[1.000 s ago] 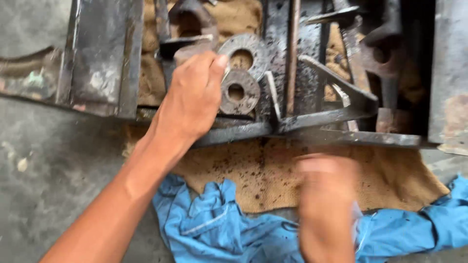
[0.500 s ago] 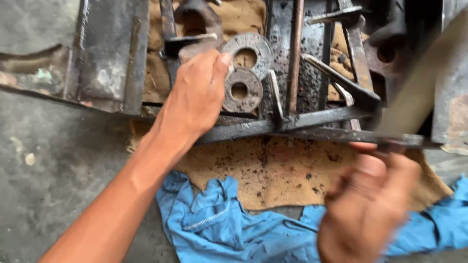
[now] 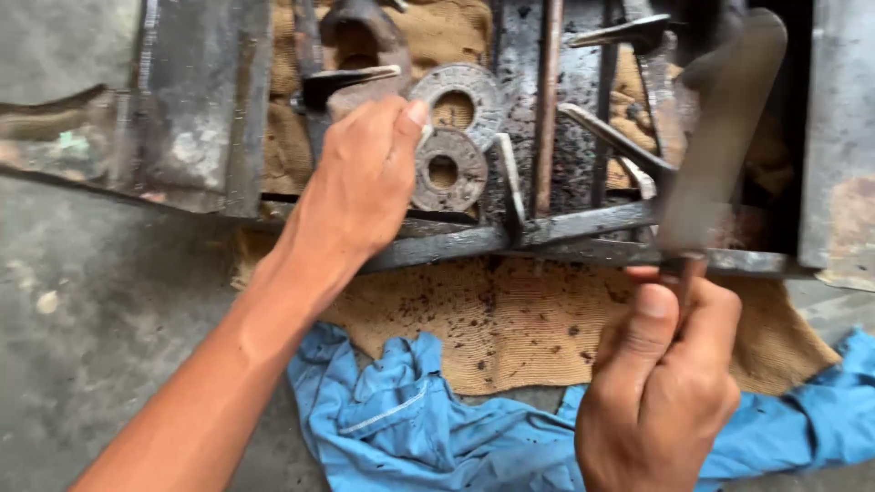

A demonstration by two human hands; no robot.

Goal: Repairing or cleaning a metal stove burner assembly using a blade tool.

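My left hand [image 3: 363, 178] rests on a dark, greasy metal frame [image 3: 547, 232], fingers curled beside two rusty round washers [image 3: 447, 169] that lie on it. What the fingers grip underneath is hidden. My right hand [image 3: 663, 387] is closed around the handle of a flat metal scraper [image 3: 720, 146]. Its wide blade points up and away, over the right part of the frame.
A brown burlap sack [image 3: 510, 319] speckled with dark crumbs lies under the frame, with a blue cloth [image 3: 410, 437] in front of it. A grey metal plate [image 3: 196, 100] sits at the left, another metal sheet [image 3: 843, 137] at the right, on concrete floor [image 3: 91, 346].
My right hand has risen from a blur low in view and lifted the scraper blade upright over the frame. My left hand has stayed by the washers.
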